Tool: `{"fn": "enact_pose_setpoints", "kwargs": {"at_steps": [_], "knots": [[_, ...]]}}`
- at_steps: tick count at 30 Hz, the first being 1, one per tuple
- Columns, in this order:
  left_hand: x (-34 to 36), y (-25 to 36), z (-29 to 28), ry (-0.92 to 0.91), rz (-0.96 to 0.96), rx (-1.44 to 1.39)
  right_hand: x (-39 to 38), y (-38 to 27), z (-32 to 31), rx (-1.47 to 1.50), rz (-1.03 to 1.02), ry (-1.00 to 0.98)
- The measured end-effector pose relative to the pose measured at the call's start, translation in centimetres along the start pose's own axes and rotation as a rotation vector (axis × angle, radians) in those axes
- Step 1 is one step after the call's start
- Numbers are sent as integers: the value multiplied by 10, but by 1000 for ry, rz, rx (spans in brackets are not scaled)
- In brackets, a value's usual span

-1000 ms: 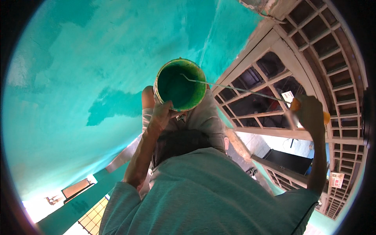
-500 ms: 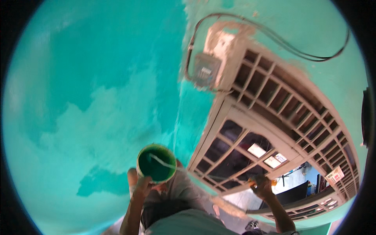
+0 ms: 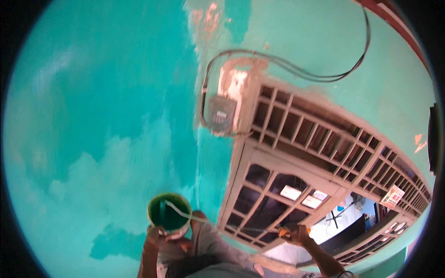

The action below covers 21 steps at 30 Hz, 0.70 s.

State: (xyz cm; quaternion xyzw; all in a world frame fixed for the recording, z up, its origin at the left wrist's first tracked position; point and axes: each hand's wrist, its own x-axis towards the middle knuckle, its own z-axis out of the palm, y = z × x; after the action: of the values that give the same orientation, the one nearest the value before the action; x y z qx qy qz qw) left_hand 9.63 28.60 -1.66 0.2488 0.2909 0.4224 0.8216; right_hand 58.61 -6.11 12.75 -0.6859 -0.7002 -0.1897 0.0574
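Note:
My left hand (image 3: 156, 235) is closed on the near rim of a paint bucket (image 3: 181, 235) with a green, paint-smeared edge. Inside lies dark teal paint (image 3: 176, 218). Away to the right, my right hand (image 3: 296, 234) is wrapped round the orange handle of a paint roller (image 3: 186, 214). Its pale, bent rod runs leftward over the rim into the bucket. The roller's head appears as a teal strip inside, coated in paint. Facing me is a teal wall (image 3: 134, 102), with darker patches of paint over a lighter coat.
A grey meter box (image 3: 221, 115) with a looping black cable (image 3: 296, 69) is fixed to the wall. To the right stand a beige framed door (image 3: 264, 190) with glass panes and a barred window (image 3: 320, 134). A room with a dark screen shows through the opening.
My view has shifted, so the wall fittings sit lower and further left. Both hands, the bucket and the roller also appear lower and further left, with both grips kept.

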Motion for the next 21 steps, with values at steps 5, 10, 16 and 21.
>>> {"fn": "enact_pose_setpoints", "kwargs": {"at_steps": [5, 10, 16, 21], "knots": [[-16, -6, 22, 40, 185, 1054, -23, -31, 0, 364, 252, -78], [-38, 16, 80, 132, -136, 70, -39, -53, -4, 595, 388, -130], [-33, 22, 82, 140, -193, -252, -62, -57, 30, 779, 454, -185], [-29, 19, 76, 175, -109, -266, -68, -73, 41, 1046, 581, -276]]}}
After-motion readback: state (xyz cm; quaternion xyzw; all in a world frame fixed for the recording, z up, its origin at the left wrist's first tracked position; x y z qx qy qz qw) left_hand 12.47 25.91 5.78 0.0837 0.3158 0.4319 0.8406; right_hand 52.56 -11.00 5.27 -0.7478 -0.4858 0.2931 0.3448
